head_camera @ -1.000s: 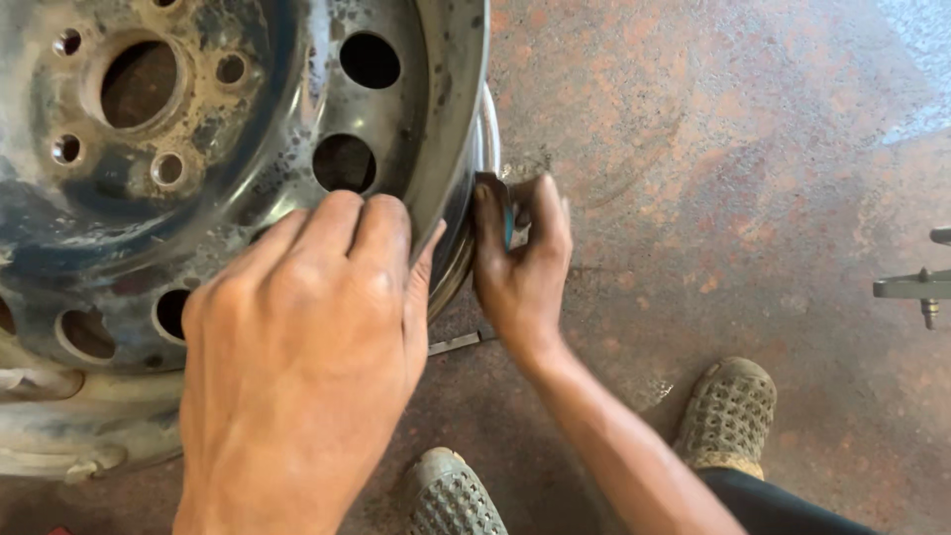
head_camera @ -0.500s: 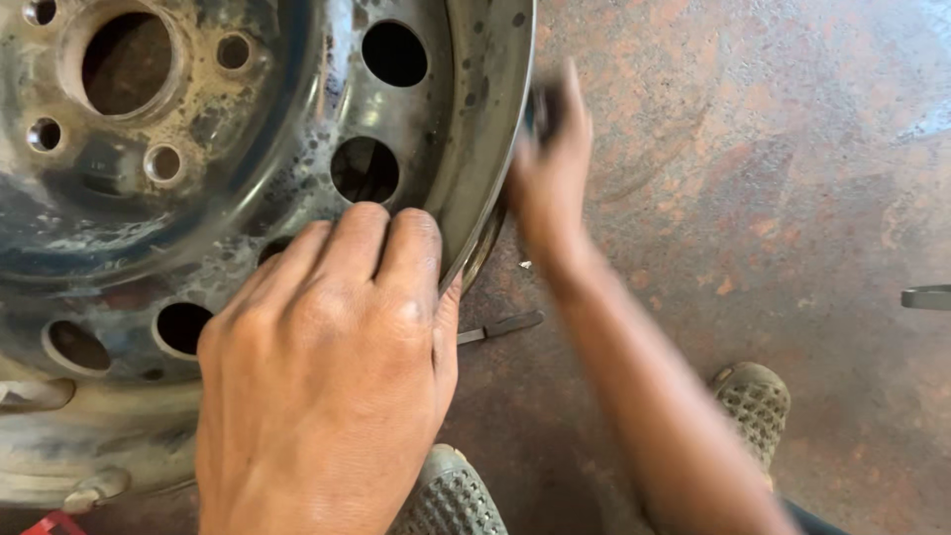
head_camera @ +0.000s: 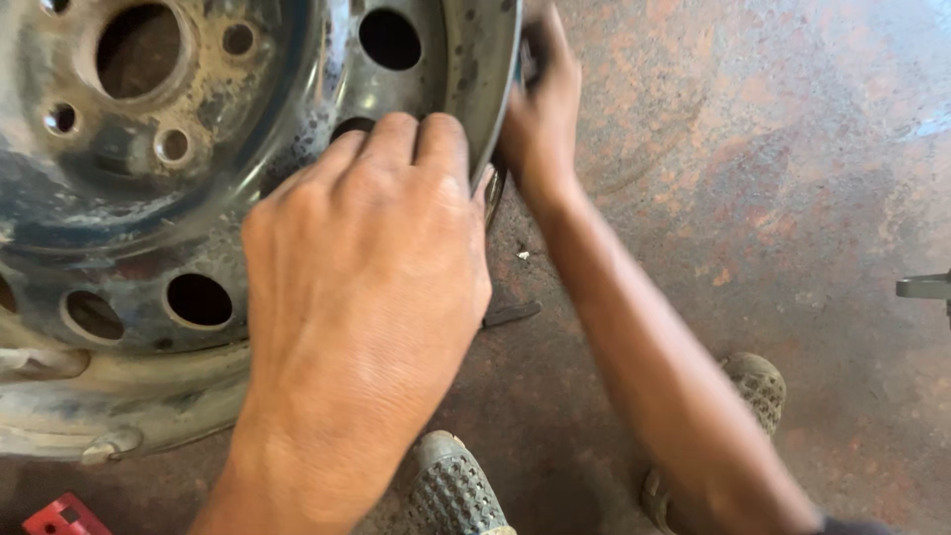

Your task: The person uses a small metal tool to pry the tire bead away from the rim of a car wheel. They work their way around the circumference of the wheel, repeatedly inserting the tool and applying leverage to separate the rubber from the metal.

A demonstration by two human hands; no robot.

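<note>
Steel wheel rim, dusty and full of round holes, lies on the rusty floor in front of you. Your left hand lies flat on it, fingers together and curled over its edge. Your right hand presses against the rim's outer side; it is blurry, so you cannot tell what it grips. Your grey shoes are just below.

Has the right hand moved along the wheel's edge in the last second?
Yes. The right hand slid up the steel wheel's rim, away from the left hand.
</note>
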